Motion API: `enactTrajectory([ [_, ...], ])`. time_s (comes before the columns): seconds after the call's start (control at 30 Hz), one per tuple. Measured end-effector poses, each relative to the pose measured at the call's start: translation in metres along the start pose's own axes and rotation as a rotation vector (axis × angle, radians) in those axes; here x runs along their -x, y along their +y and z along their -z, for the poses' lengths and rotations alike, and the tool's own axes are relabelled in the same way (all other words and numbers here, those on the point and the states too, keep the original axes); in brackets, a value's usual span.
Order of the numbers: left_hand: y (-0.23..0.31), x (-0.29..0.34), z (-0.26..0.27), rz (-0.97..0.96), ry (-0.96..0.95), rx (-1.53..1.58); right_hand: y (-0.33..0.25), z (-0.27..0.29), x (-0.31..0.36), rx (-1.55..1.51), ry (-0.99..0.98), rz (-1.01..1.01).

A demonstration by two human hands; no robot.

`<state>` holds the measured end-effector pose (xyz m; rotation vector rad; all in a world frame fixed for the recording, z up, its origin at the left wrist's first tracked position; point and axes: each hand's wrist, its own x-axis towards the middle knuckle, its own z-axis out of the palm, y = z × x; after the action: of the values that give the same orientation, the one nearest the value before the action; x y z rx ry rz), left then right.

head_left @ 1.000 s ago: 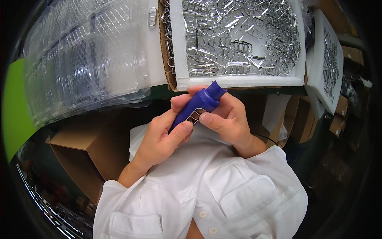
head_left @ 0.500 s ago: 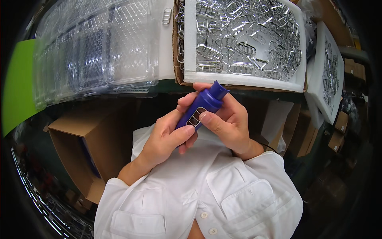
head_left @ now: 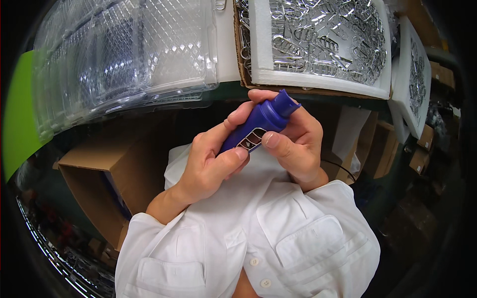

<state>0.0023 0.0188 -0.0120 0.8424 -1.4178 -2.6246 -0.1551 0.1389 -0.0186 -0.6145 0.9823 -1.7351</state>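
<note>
Between my two hands lies a dark blue plastic housing [head_left: 256, 120], tilted, with its narrower collar end pointing up and to the right. A chrome, ladder-like oval frame [head_left: 252, 139] sits at the window in its side. My left hand [head_left: 206, 159] wraps the lower body, its thumb pressing at the frame's lower end. My right hand [head_left: 300, 146] grips from the other side, with its thumb at the frame's upper end. Fingers behind the housing are partly hidden.
A foam-lined carton [head_left: 318, 82] full of shiny metal frames stands beyond my hands. Clear plastic trays [head_left: 174, 54] are stacked at left, beside a bright green panel [head_left: 20, 114]. A second foam piece [head_left: 405, 107] with metal parts leans at right. An open cardboard box [head_left: 99, 169] is below left.
The view has shifted, so the carton and trays sit higher. Both hands keep holding the housing, and my right thumb has moved slightly, showing more of the frame.
</note>
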Motion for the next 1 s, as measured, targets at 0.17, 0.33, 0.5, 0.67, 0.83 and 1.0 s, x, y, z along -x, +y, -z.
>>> enactTrajectory([
  [0.17,0.021,0.012,0.016,0.153,-0.099,0.051,-0.003,-0.01,-0.012,-0.103,0.041,-0.107],
  [0.33,0.041,0.033,0.025,0.163,-0.239,0.162,-0.009,-0.023,-0.023,-0.214,0.105,-0.196],
  [0.5,0.038,0.048,0.024,0.037,-0.132,0.075,-0.012,-0.028,-0.025,-0.176,0.142,-0.197],
  [0.67,0.024,0.053,0.023,-0.406,0.094,-0.703,-0.01,-0.026,-0.017,-0.171,0.164,-0.108],
  [0.83,0.019,0.048,0.004,-0.741,0.345,-1.241,-0.01,-0.025,-0.012,-0.173,0.187,-0.013],
  [1.0,0.099,0.034,0.002,-0.852,0.449,-1.069,-0.025,-0.007,-0.011,0.071,0.187,0.313],
])
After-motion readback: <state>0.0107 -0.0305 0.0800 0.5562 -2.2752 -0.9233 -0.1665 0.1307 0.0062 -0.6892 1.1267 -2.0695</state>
